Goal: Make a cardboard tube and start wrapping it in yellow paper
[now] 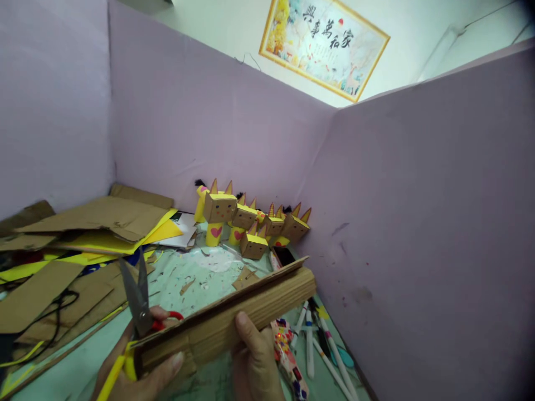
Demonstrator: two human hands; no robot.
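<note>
A long folded corrugated cardboard piece (pixel 259 303) is held slanting up to the right, low in the view. My left hand (pixel 154 379) pinches its lower left end with the thumb on top. The same hand has red-handled scissors (pixel 139 295), blades apart and pointing up. A yellow strip (pixel 112 379) hangs by this hand. My right hand (pixel 254 362) grips the cardboard piece from below near its middle, thumb on its front face.
Several small cardboard animal figures (pixel 219 209) with yellow bodies stand by the back wall. Cardboard sheets (pixel 100 217) and yellow paper (pixel 167 229) are heaped at the left. Markers (pixel 309 340) and a patterned pouch (pixel 288 351) lie at the right. Purple partitions (pixel 418 223) enclose the green table (pixel 196 278).
</note>
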